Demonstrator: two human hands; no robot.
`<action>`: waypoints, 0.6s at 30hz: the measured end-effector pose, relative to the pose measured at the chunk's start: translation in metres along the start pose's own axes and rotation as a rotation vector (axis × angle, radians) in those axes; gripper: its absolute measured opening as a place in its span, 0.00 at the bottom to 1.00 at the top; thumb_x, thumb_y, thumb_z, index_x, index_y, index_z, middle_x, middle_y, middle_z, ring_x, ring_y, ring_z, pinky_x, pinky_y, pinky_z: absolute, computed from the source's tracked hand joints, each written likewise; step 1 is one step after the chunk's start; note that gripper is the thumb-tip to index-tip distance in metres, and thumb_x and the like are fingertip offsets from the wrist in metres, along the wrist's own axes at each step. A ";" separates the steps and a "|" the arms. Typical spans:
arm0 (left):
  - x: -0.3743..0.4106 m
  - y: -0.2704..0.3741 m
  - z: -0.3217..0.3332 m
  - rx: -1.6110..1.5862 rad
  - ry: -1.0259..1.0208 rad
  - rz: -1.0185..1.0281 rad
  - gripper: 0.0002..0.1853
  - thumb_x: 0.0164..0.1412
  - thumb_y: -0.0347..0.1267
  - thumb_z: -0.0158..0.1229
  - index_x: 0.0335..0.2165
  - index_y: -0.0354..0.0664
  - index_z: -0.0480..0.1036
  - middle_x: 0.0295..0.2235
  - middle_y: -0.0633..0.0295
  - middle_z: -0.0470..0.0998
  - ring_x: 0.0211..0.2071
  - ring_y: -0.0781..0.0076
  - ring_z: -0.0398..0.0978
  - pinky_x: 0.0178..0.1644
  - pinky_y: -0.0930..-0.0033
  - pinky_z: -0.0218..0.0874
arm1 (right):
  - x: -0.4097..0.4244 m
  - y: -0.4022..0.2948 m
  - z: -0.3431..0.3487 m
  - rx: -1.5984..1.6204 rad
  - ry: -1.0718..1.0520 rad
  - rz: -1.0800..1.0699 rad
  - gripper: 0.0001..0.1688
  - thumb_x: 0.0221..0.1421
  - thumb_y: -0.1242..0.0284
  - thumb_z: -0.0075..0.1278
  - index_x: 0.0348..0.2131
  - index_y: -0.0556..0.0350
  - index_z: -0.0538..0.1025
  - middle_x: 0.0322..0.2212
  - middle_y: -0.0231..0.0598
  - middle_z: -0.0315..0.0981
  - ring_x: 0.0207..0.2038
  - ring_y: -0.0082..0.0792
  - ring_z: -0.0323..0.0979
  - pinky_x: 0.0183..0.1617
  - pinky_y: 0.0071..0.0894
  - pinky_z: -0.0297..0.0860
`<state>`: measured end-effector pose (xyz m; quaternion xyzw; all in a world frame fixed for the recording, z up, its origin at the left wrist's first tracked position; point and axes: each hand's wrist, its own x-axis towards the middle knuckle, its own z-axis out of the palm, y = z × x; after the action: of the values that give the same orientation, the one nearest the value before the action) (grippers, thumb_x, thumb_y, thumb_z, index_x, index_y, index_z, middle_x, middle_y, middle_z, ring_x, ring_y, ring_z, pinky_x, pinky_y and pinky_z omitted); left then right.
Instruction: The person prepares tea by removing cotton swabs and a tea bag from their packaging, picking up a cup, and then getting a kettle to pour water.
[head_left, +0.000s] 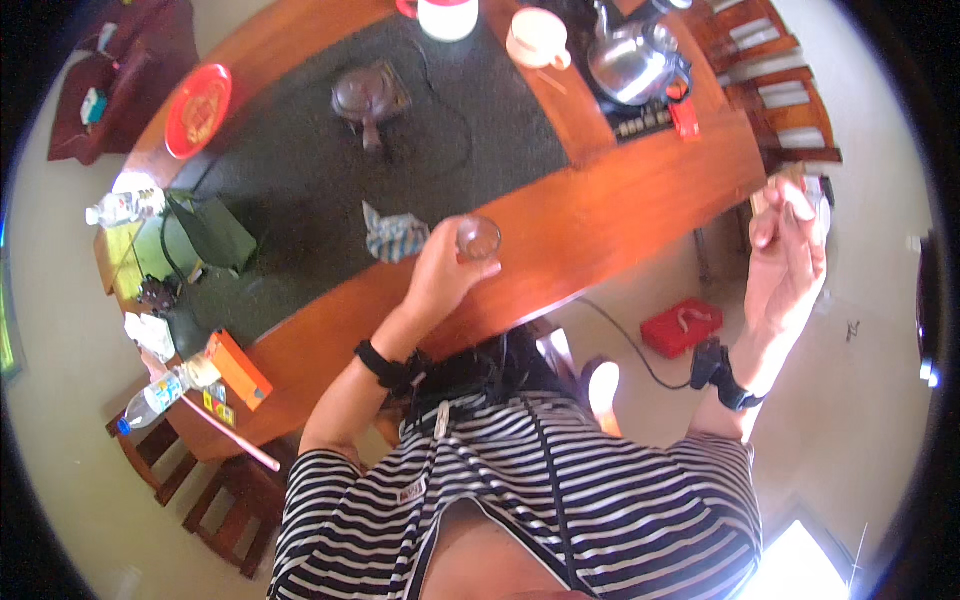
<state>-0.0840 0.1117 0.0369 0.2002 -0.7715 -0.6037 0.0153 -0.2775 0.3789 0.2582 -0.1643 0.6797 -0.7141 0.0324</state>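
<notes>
My left hand (439, 262) curls around a small clear drinking glass (478, 238) at the near edge of the wooden tea table (577, 232). Just left of that hand lies a crumpled blue-and-white striped cloth (396, 234). My right hand (787, 255) is raised off the table's right end, its fingers bent and bunched. Something pale brown shows by those fingertips; whether the hand holds it I cannot tell.
On the dark tray (300, 195) sits a brown teapot-like ornament (367, 97). A steel kettle (630, 64), a pale cup (538, 39) and a red plate (199, 111) stand farther off. Plastic bottles and an orange box (238, 369) lie left. A red box (681, 328) rests on the floor.
</notes>
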 end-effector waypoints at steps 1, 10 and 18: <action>-0.001 0.002 -0.003 -0.016 -0.008 -0.021 0.29 0.47 0.27 0.71 0.47 0.38 0.68 0.42 0.62 0.74 0.44 0.72 0.73 0.49 0.68 0.65 | 0.000 -0.004 0.005 -0.006 0.032 0.041 0.14 0.61 0.77 0.48 0.45 0.60 0.79 0.41 0.43 0.78 0.28 0.23 0.65 0.36 0.23 0.61; -0.054 0.019 -0.051 -0.072 0.033 -0.115 0.30 0.47 0.26 0.70 0.50 0.37 0.67 0.43 0.59 0.74 0.46 0.69 0.73 0.52 0.66 0.63 | -0.008 -0.031 0.042 0.001 -0.006 0.178 0.15 0.60 0.77 0.50 0.46 0.62 0.78 0.40 0.42 0.77 0.29 0.21 0.67 0.38 0.22 0.63; -0.079 0.038 -0.078 -0.178 0.114 -0.121 0.31 0.47 0.26 0.70 0.50 0.36 0.67 0.44 0.59 0.75 0.47 0.68 0.73 0.53 0.67 0.63 | -0.019 -0.066 0.062 -0.131 -0.022 0.179 0.17 0.60 0.77 0.49 0.47 0.66 0.76 0.40 0.42 0.76 0.31 0.20 0.65 0.39 0.21 0.62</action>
<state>-0.0013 0.0725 0.1109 0.2785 -0.6991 -0.6574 0.0406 -0.2301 0.3294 0.3211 -0.1126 0.7364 -0.6607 0.0927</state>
